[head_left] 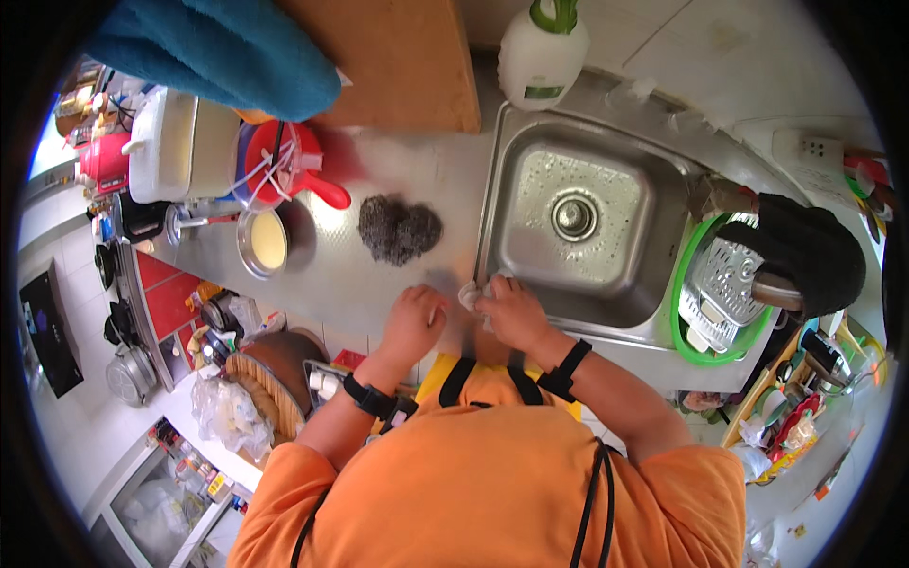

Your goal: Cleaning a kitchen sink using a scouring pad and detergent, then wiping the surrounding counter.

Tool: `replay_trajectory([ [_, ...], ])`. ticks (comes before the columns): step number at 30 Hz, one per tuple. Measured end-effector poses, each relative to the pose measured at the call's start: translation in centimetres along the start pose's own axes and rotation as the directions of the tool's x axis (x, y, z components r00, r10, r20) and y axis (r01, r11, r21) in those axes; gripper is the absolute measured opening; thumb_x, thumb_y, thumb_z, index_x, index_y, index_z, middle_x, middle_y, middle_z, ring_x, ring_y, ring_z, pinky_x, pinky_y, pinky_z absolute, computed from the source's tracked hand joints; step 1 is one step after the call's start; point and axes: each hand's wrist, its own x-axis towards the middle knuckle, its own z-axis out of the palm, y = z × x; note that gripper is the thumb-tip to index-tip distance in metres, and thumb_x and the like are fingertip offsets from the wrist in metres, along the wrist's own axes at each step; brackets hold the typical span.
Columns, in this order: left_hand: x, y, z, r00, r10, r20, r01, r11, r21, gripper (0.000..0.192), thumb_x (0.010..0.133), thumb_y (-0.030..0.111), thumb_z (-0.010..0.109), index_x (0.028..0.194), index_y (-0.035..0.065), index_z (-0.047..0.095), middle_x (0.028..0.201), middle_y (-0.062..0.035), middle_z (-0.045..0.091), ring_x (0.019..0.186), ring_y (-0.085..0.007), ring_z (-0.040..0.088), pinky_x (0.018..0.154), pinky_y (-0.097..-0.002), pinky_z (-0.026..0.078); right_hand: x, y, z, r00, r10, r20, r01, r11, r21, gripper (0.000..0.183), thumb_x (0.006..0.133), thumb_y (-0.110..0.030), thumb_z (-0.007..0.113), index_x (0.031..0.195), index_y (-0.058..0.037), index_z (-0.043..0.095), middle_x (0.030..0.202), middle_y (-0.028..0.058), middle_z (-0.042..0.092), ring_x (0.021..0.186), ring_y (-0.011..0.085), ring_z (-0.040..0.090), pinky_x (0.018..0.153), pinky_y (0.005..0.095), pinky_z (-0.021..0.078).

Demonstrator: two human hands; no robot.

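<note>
My right hand (513, 312) grips a crumpled pale cloth (474, 295) at the near left corner of a stainless steel sink (575, 206). Water drops dot the basin around its drain strainer. Left of the cloth, my left hand (415, 319) hovers by the counter's front edge with its fingers curled; whether anything is in it cannot be told. Beyond it, a dark, heart-shaped clump that looks like scouring pads (400, 229) lies on the metal counter (426, 163).
At the left stand a metal bowl with yellow contents (268, 240), a red strainer-like utensil (328, 192) and a white container (156, 149). A green-rimmed basket (685, 284) of metal racks is right of the sink. A white bottle (543, 57) stands behind it; a blue towel (234, 57) hangs upper left.
</note>
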Motion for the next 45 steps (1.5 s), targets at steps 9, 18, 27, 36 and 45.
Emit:
replay_trajectory([
  [9,-0.1,0.5,0.5,0.996,-0.065,0.056,0.066,0.997,-0.032,0.01,0.075,0.008,0.055,0.083,0.0069,0.06,0.084,-0.0111,0.058,0.084,-0.0333,0.054,0.074,-0.0419,0.046,-5.3,4.2,-2.8,0.969,0.191,0.159,-0.183,0.981,-0.061,0.028,0.067,-0.011,0.064,0.095,-0.0158,0.062,0.096,0.0105,0.051,0.091,0.0281,0.054,0.076,0.0397,0.0458],
  [18,-0.7,-0.4,2.4,0.992,-0.096,0.087,0.09,0.993,0.072,0.01,0.076,0.012,0.056,0.086,0.01,0.06,0.087,-0.0097,0.057,0.088,-0.0325,0.054,0.076,-0.0427,0.045,8.4,5.3,-6.6,0.664,0.444,-0.601,-0.178,0.875,0.45,0.037,0.072,-0.001,0.052,0.108,-0.0047,0.059,0.094,0.0127,0.052,0.087,0.0258,0.052,0.078,0.0323,0.0423],
  [27,-0.6,-0.3,2.2,0.99,-0.056,0.133,0.057,0.998,-0.002,0.012,0.077,0.011,0.056,0.089,0.0086,0.06,0.088,-0.0119,0.057,0.089,-0.0333,0.053,0.079,-0.0425,0.044,16.4,7.4,-7.8,0.654,0.349,-0.671,-0.254,0.937,0.239,0.044,0.073,-0.003,0.053,0.116,-0.0109,0.058,0.094,0.0169,0.048,0.083,0.0338,0.054,0.074,0.0392,0.0484],
  [36,0.1,0.3,1.8,0.985,-0.032,0.169,0.034,0.999,-0.011,0.014,0.077,0.01,0.056,0.09,0.0073,0.06,0.091,-0.0115,0.059,0.091,-0.0333,0.053,0.081,-0.0413,0.044,14.9,9.7,-10.3,0.806,0.063,-0.588,-0.22,0.955,-0.201,0.044,0.075,-0.004,0.056,0.116,-0.02,0.059,0.092,0.011,0.048,0.085,0.0306,0.055,0.071,0.0398,0.0511],
  [45,0.2,0.5,1.5,0.978,-0.071,0.195,0.077,0.997,-0.025,0.014,0.078,0.009,0.055,0.091,0.0079,0.06,0.087,-0.0108,0.06,0.087,-0.0324,0.055,0.078,-0.0401,0.045,6.9,16.4,-13.4,0.784,0.213,-0.583,-0.426,0.867,-0.257,0.048,0.075,-0.008,0.056,0.118,-0.0288,0.057,0.095,0.0097,0.052,0.083,0.028,0.059,0.067,0.0392,0.0518],
])
